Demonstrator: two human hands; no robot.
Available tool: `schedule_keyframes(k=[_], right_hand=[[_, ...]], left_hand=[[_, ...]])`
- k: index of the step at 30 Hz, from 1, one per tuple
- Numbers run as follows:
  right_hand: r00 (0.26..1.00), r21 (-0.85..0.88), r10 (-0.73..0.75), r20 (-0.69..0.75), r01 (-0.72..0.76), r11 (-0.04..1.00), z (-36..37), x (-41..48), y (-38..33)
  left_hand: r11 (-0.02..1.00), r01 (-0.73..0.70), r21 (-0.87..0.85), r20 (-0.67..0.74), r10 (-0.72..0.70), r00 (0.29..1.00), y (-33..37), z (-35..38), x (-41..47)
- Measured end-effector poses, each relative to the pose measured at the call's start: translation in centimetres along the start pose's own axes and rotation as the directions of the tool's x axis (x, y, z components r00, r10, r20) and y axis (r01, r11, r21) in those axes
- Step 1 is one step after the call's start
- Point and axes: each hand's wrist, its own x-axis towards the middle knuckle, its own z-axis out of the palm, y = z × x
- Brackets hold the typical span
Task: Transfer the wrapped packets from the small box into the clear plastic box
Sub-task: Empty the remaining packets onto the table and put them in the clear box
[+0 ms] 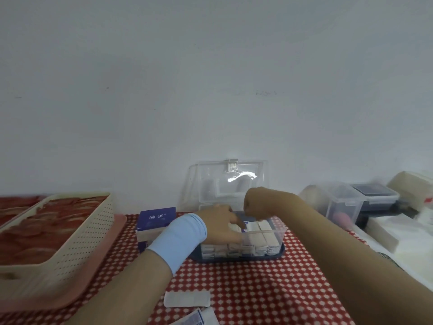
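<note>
Now the clear plastic box (277,233) is seen in the middle of the red dotted tablecloth (257,289), with its lid (225,181) opened and leaned back against the wall. Inside it the wrapped packets (262,238) are stood in tight rows, and the box is nearly filled by them. The left hand (220,225), with a light blue wristband (178,240) worn on the wrist, is reached into the left part of the box; a few packets are pinched between its thumb and fingers. The right hand (256,204) is held just above the back rows with the fingers curled downward; whether something is kept inside them cannot be told. The small box (155,221), blue and white, is placed just beside the clear box on the left, partly hidden by the left wrist. One loose packet (187,299) is laid flat on the cloth near the camera. At the left, a cream perforated basket (77,242) is set on a pink tray (70,294).
</note>
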Motion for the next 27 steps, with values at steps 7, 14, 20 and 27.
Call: schedule_keyframes(k=[7,14,20,27], right_hand=[[0.978,0.181,-0.112,-0.174,0.144,0.973,-3.7,-5.4,-3.8],[0.956,0.246,-0.219,0.197,0.168,0.955,-0.1,-8.9,-9.1],[0.904,0.148,-0.132,0.407,0.077,0.986,4.5,-10.5,-11.8],[0.952,0.081,-0.076,0.296,0.054,0.995,6.1,-12.6,-12.3]], left_hand=[[0.969,-0.045,-0.243,-0.350,-0.045,0.936,-1.5,-2.9,-5.4],[0.982,0.106,-0.154,-0.075,-0.118,0.990,-3.1,1.4,-10.3],[0.991,0.124,0.042,0.102,-0.128,0.987,-3.6,5.7,-12.0],[0.979,0.203,-0.025,0.063,-0.201,0.978,-3.3,7.3,-12.9]])
